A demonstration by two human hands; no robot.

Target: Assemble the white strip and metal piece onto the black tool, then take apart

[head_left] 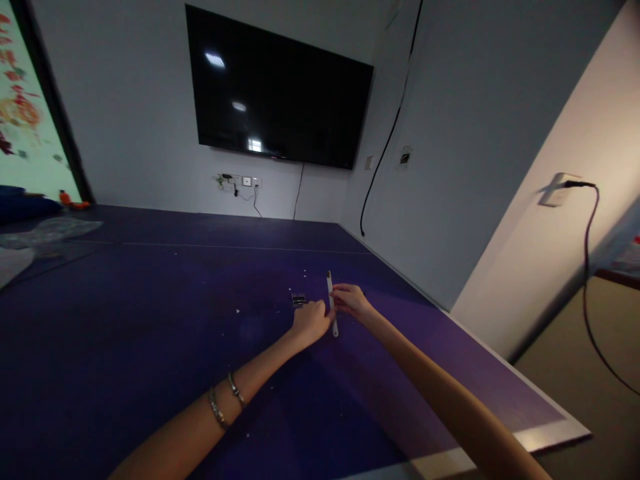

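Both my arms reach out over a dark purple table [150,320]. My left hand [311,321] is curled closed beside a thin silver strip [330,285] that lies lengthwise on the table. My right hand [350,299] has its fingers pinched on the middle of that strip from the right. A small dark metal piece [299,300] lies on the table just beyond my left hand. Two bracelets [226,399] circle my left wrist. What my left fingers hold, if anything, is hidden.
A large black screen [277,90] hangs on the far wall above wall sockets [240,181]. A white wall runs along the table's right edge, with a plugged-in cable [593,267]. Clear plastic wrap [47,233] lies at the far left. White specks dot the tabletop.
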